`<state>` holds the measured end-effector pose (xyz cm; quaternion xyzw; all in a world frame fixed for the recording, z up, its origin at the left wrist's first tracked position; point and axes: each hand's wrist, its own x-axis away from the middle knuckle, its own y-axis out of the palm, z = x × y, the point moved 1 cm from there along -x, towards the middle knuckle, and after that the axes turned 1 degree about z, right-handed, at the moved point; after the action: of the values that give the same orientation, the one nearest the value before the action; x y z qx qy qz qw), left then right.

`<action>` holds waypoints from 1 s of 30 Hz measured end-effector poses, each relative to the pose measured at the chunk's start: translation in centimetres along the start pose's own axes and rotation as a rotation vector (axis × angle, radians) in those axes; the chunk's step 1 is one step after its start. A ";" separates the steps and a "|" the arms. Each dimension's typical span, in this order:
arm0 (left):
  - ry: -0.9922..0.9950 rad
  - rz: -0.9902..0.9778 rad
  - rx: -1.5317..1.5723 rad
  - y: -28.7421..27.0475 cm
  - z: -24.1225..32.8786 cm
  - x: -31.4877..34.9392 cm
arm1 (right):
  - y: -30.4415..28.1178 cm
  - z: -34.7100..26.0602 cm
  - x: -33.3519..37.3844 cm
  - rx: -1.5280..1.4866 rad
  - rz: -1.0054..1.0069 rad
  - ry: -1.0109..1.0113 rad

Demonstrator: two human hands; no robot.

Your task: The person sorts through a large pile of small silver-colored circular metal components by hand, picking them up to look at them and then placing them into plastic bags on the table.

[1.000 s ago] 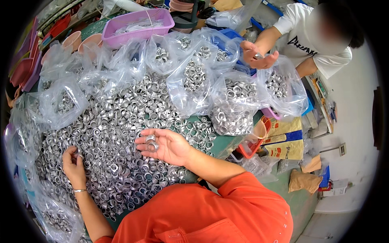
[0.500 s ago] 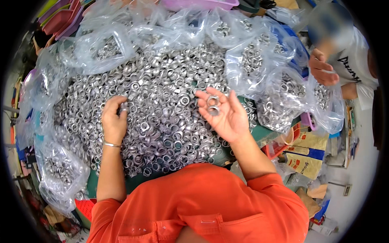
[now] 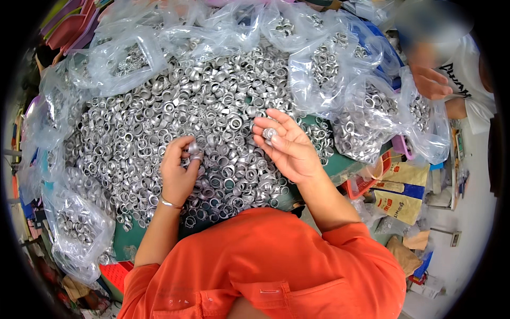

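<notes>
A wide heap of silver metal rings (image 3: 159, 111) spreads in front of me. Above its near left part, my left hand (image 3: 179, 167) pinches one or more metal rings (image 3: 195, 149) between thumb and fingers. To its right, my right hand (image 3: 291, 151) is turned palm up with the fingers curled. Its thumb presses a metal ring (image 3: 269, 133) against the fingers; whether more than one ring is there I cannot tell. The two hands are apart, with loose rings between them.
Clear plastic bags of rings (image 3: 366, 122) line the back and both sides of the green tabletop (image 3: 340, 162). Stacked plastic trays (image 3: 69, 32) stand at the far left. At the right are another person's hand (image 3: 431, 82), a red basket (image 3: 361, 194) and a printed sack (image 3: 401, 202).
My left hand has moved right, toward the middle of the heap. My right thumb has closed over the rings that lay on the open fingers. The other person's hand shifted slightly.
</notes>
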<state>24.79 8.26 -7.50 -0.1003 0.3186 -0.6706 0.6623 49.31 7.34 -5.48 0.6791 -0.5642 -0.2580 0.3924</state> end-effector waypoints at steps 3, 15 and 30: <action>0.077 -0.017 -0.049 0.3 -0.1 -0.1 | -0.3 0.3 0.5 0.034 -0.011 -0.044; -0.008 -0.081 -0.042 0.7 -0.7 0.4 | -1.6 -5.5 4.7 0.213 0.163 -0.205; -0.468 -0.078 0.885 -0.6 2.3 0.6 | -3.0 -20.6 7.3 1.415 0.986 -1.390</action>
<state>25.49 6.96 -5.56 0.0305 -0.1573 -0.7253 0.6695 68.99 5.38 4.21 0.1583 -0.8903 -0.0179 -0.4267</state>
